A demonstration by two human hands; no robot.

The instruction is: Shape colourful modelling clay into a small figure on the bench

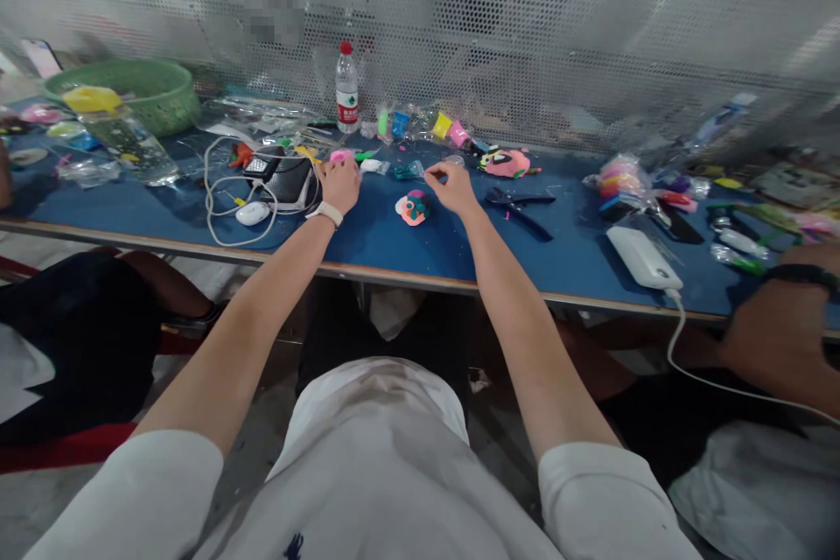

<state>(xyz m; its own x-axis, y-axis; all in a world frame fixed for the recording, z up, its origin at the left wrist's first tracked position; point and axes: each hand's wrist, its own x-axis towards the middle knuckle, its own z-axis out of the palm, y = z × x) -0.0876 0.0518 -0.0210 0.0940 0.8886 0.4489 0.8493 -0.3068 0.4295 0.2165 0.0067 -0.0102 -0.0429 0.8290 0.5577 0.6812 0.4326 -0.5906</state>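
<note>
My left hand [341, 184], with a white band at the wrist, reaches over the blue table with its fingers spread. Its fingertips are at a pink lump of modelling clay [341, 156]; whether they press on it I cannot tell. My right hand [454, 184] has thumb and forefinger pinched together; anything between them is too small to make out. Between my hands sits a small multicoloured clay figure [413, 207] in pink, teal and orange. Just left of my right fingertips lies a teal clay packet [408, 170], with a small white packet [374, 166] beside it.
Dark-handled pliers [521, 212] and a pink clay figure [510, 163] lie to the right. A white power bank [643, 257] trails a cable. Leftward are a coiled white cable [207, 184], a water bottle [346, 92], a tilted jug [128, 140] and a green basket [161, 96]. People sit on both sides.
</note>
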